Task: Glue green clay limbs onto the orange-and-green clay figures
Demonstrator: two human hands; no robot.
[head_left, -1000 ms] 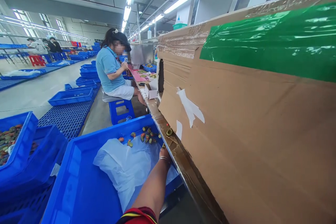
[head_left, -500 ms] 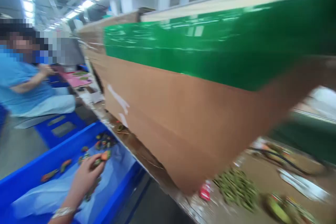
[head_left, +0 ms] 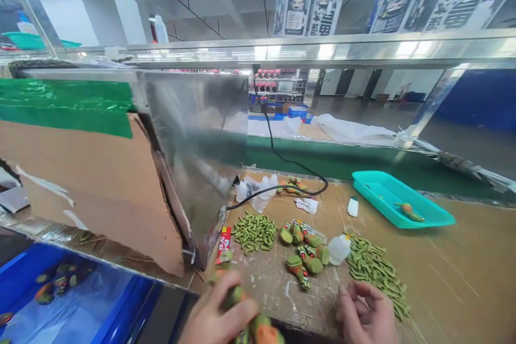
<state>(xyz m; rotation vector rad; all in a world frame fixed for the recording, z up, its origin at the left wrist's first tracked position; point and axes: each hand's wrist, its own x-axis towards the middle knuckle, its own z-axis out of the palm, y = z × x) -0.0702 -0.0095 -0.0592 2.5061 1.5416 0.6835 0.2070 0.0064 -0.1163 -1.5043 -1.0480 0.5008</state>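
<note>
My left hand [head_left: 220, 314] is closed around several green-and-orange painted figurine pieces [head_left: 268, 330] at the table's front edge. My right hand [head_left: 366, 313] rests near the front edge with its fingers curled in; what they hold, if anything, is hidden. Just beyond it lies a heap of small green sticks [head_left: 377, 269]. A second heap of green sticks [head_left: 255, 232] lies to the left. Between the heaps sits a cluster of green-and-orange figurine pieces [head_left: 310, 258], with a small white bottle [head_left: 339, 249] beside it.
A blue bin [head_left: 139, 301] lined with plastic, with several painted pieces inside, stands at lower left. A cardboard sheet [head_left: 105, 193] and a metal panel [head_left: 197, 156] rise at left. A teal tray [head_left: 403, 201] holds one piece. A black cable [head_left: 298, 164] crosses the back.
The view has swung right, from the blue bin to the table. My left hand has moved out of the bin with pieces in it. My right hand has come into view.
</note>
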